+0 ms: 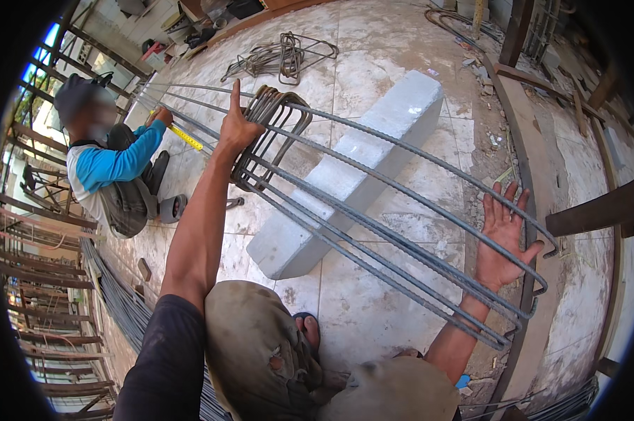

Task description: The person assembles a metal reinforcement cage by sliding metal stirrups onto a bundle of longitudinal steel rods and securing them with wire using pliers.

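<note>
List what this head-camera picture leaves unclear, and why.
In the head view:
Most fingers of the bare left hand: hidden behind the hand itself.
Figures on the long yellow tape measure: too small.
Far ends of the long, ribbed grey steel bars: too small.
Near end of the grey steel rod bundle: cut off by lower edge.

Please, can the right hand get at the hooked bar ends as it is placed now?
Probably yes: the right hand is open close to the hooked bar ends, and nothing visible seems to block it.

Dark sleeve, torn khaki trousers
</note>
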`<action>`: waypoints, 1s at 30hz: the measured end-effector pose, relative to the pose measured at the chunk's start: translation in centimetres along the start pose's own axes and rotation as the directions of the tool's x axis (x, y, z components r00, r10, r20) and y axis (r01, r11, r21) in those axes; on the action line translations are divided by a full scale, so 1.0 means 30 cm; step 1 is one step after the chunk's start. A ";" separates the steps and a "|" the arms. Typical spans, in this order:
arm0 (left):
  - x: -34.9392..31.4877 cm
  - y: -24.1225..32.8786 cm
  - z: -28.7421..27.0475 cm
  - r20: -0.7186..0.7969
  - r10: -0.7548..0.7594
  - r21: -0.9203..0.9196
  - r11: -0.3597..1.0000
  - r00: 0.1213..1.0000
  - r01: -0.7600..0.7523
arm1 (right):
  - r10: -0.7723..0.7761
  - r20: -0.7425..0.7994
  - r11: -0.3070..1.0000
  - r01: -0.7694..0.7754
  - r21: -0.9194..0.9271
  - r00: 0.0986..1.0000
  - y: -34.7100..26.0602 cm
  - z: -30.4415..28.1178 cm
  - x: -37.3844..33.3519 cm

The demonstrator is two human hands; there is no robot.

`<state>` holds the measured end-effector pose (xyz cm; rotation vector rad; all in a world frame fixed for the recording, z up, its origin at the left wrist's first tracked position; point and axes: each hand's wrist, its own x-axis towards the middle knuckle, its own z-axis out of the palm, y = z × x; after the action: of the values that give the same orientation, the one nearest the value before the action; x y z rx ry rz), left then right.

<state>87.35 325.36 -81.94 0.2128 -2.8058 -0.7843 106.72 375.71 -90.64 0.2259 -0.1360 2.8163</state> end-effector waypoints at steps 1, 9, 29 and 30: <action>0.000 -0.010 -0.004 -0.002 -0.006 0.003 1.000 1.000 0.006 | -0.012 -0.033 1.000 0.011 -0.029 0.999 0.010 0.008 -0.003; 0.033 -0.027 -0.013 0.117 0.013 0.004 1.000 0.993 -0.014 | 0.009 0.047 0.999 -0.011 0.037 0.999 -0.004 -0.030 0.000; -1.015 -0.286 0.021 0.334 -0.020 -0.526 0.826 0.943 0.204 | 0.037 0.061 0.992 -0.044 0.120 0.997 -0.009 -0.090 -0.023; -1.048 -0.319 0.032 0.269 -0.030 -0.422 0.895 0.963 0.146 | 0.043 0.075 0.990 -0.053 0.129 0.996 0.009 -0.098 -0.026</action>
<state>118.23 323.90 -93.16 0.1719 -2.7620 -1.5405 106.94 375.58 -93.69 0.3584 0.0277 2.8688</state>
